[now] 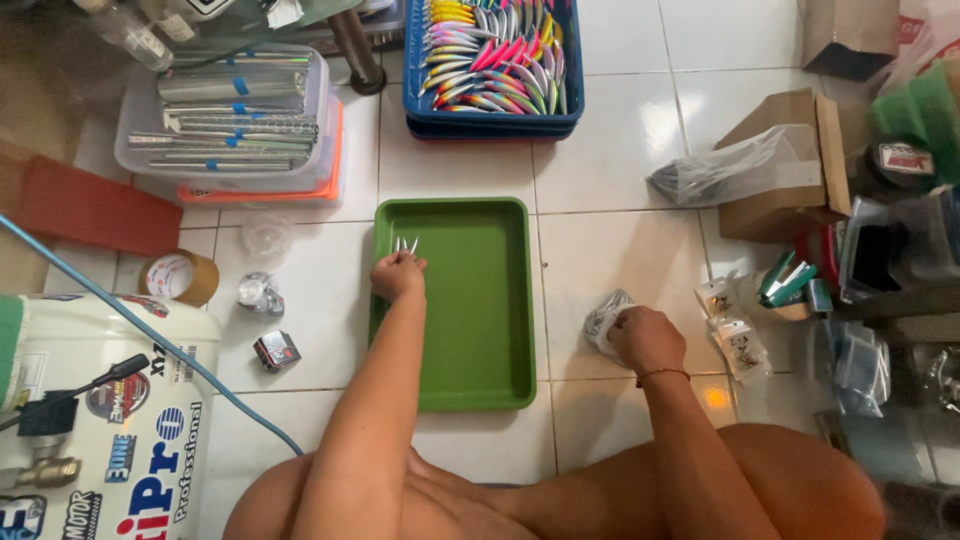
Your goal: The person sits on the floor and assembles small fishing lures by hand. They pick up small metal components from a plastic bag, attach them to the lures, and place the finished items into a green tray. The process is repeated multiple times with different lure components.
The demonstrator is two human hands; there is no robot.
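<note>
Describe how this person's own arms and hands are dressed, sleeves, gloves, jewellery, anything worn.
Both arms are bare, with no sleeves in view. The left hand wears no glove, ring or band. The right hand is also ungloved; a thin red string bracelet circles that wrist. No watch shows on either arm.

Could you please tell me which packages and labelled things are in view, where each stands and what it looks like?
Small clear packets: floor, right of the right hand.
Crumpled clear bag: under that hand.
Cardboard box: right, brown, clear bag on top.
White tank: lower left, coloured stickers.
Tape roll: left, brown.
</note>
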